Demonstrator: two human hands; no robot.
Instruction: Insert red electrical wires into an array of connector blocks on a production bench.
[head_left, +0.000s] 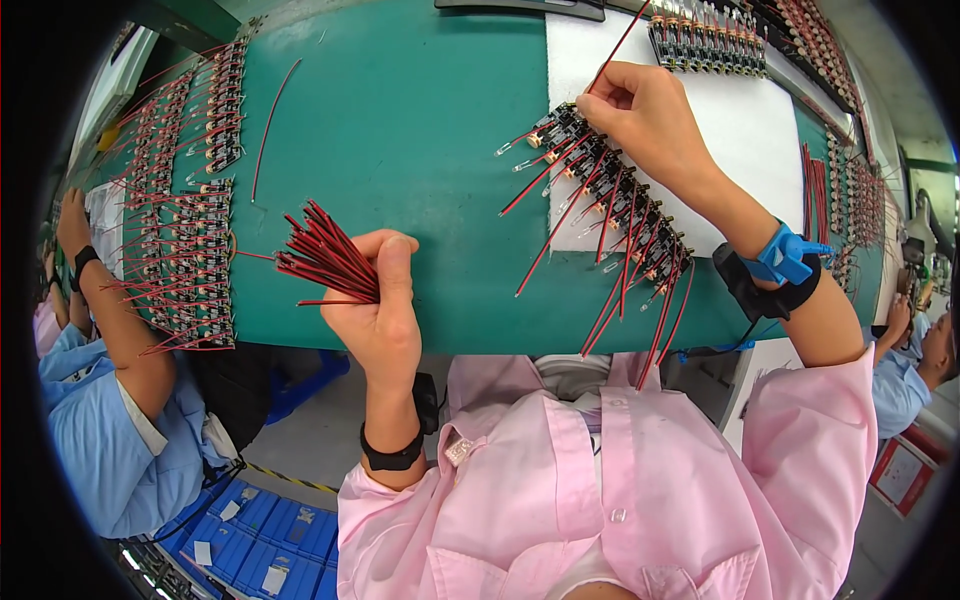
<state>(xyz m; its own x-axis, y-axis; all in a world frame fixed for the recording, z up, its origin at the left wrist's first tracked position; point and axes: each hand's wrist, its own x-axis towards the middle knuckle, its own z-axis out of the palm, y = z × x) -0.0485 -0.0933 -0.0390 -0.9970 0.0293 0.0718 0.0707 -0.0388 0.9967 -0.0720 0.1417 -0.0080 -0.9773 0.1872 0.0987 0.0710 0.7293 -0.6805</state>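
My left hand is closed round a bundle of short red-and-black wires, their ends fanning out to the left above the green table mat. A strip of small black circuit boards lies slantwise, partly on a white foam sheet. Many of its boards carry red-and-black wires and small clear LEDs. At the strip's far end, my right hand pinches a single red-and-black wire that rises up and to the right. The fingers hide where that wire meets the board.
A loose wire lies on the green mat. Rows of wired circuit boards stand at the left, near a co-worker's arm. Another board strip sits on the foam's far edge. More wires lie at the right.
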